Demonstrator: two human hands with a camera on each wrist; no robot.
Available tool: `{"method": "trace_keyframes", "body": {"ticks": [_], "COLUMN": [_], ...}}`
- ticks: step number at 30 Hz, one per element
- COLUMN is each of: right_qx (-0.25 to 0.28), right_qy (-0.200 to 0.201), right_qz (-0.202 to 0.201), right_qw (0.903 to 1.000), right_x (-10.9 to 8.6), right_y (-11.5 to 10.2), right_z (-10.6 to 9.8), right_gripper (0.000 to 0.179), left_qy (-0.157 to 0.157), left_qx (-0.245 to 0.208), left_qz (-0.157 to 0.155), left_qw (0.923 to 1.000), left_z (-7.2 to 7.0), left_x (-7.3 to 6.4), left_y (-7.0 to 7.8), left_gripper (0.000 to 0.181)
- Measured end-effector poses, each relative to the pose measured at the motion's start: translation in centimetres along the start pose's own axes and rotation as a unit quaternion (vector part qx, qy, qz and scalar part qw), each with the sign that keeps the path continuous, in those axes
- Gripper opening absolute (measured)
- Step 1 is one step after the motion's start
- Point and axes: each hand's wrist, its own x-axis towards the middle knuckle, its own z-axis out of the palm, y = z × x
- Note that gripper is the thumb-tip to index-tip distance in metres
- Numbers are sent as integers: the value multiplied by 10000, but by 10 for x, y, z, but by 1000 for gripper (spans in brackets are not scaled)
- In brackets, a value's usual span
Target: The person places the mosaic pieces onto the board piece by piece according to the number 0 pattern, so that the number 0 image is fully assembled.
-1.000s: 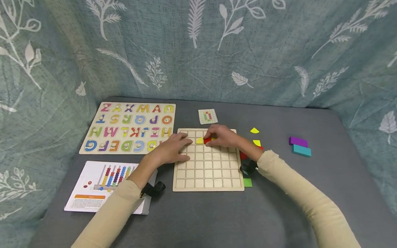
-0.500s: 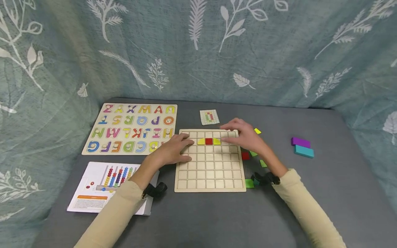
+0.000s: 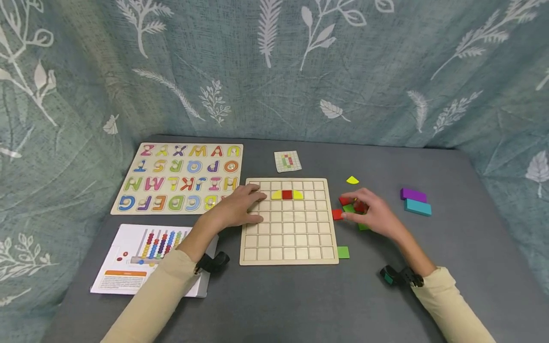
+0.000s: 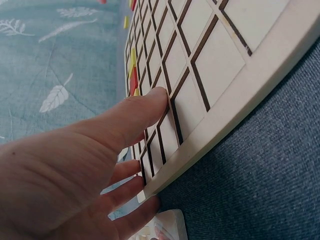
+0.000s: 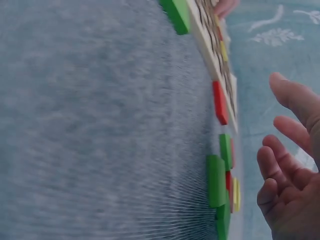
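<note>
A wooden grid board (image 3: pixel 288 256) lies in the middle of the table. In its second row from the back, a red square tile (image 3: pixel 287 195) sits between two yellow quarter-round tiles (image 3: pixel 276 195). My left hand (image 3: pixel 237 207) rests on the board's left side, fingers spread; its thumb (image 4: pixel 152 102) lies across the grid in the left wrist view. Over loose red and green tiles right of the board hovers my right hand (image 3: pixel 374 215), thumb and fingers apart, holding nothing. Nearest to it are a red tile (image 5: pixel 220 102) beside the board and a green tile (image 5: pixel 216 180).
Behind the board lies a small pattern card (image 3: pixel 288 161). An alphabet puzzle (image 3: pixel 176 178) and a box with an abacus picture (image 3: pixel 124 257) are on the left. Purple (image 3: pixel 413 195) and teal blocks (image 3: pixel 418 207) sit far right, a yellow tile (image 3: pixel 352 180) behind the loose pile.
My right hand has let go at the tiles in the board's second row and moved right and toward me, over the loose tiles. The left hand has stayed on the board.
</note>
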Motion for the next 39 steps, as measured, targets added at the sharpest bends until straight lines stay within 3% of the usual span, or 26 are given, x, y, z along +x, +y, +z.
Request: {"method": "trace_keyframes", "body": {"ticks": [9, 19, 39], "right_qx": [22, -71, -830], "right_qy": [-2, -302, -584], "right_qz": [-381, -9, 64], "right_qw": [9993, 9995, 9948], "right_x": [-1, 1, 10], "right_y": [3, -2, -4], "right_z": [10, 16, 15], "right_gripper": [44, 41, 37], "left_qy": [26, 27, -33], "left_qx": [-48, -31, -33], "left_qz": [0, -1, -62], "left_qw": [10000, 10000, 10000], "left_z": [0, 1, 0], "left_x": [0, 0, 0], "left_y": [0, 0, 0], "left_gripper": [59, 59, 59]}}
